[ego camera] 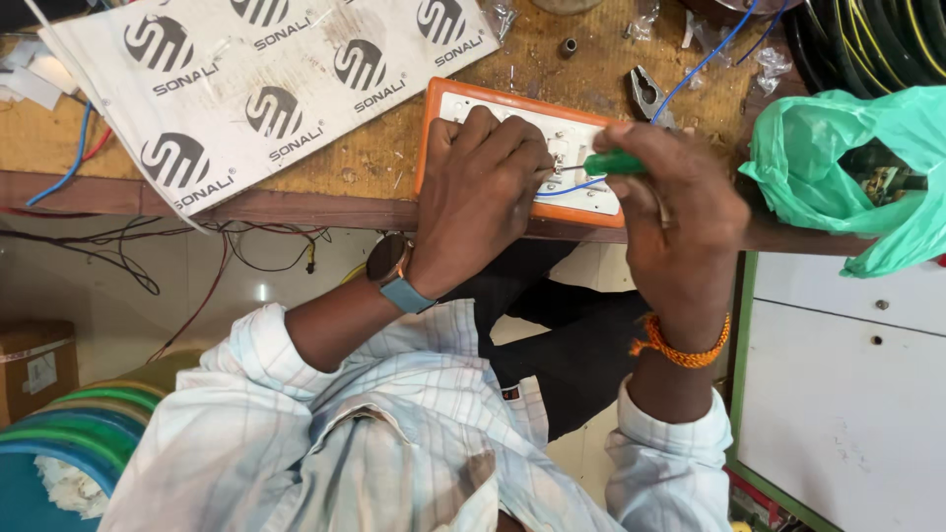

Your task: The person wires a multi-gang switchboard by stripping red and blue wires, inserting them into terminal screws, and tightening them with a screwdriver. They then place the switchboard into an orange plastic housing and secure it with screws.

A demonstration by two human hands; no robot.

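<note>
Grip: the right hand (680, 222) is wrapped tight around a screwdriver (601, 165) with a green handle, its thin shaft pointing left into the board; the left hand (483, 192) lies fingers curled on top of the switch board (591, 138), pressing it down and seeming to pinch something small by the shaft tip, though what it is cannot be made out.

Workbench (394, 158): rough wooden top with a dark front edge; the board sits at that near edge, between the two hands.

Printed sheets (256, 89): a white stack with round dark logos, far left on the bench, well apart from the hands.

Green bag (838, 167): a thin plastic bag at the right end of the bench, bulging, with metal parts showing in its mouth.

Switch board: a flat rectangular plate, white inside an orange rim, small screws and terminals on the white face. It looks light, stiff and rather brittle, likely to slide on the wood unless it is held flat; the orange rim seems the safest place to take hold, clear of the terminals.

Blue wire (705, 61): thin and limp, running from the far right of the bench down to the board, touching it by the screwdriver tip.

Pliers (645, 94): lying just beyond the board, to the right.

Wrists: a watch (389, 264) with a blue strap on the left, an orange thread band (685, 350) on the right.
</note>
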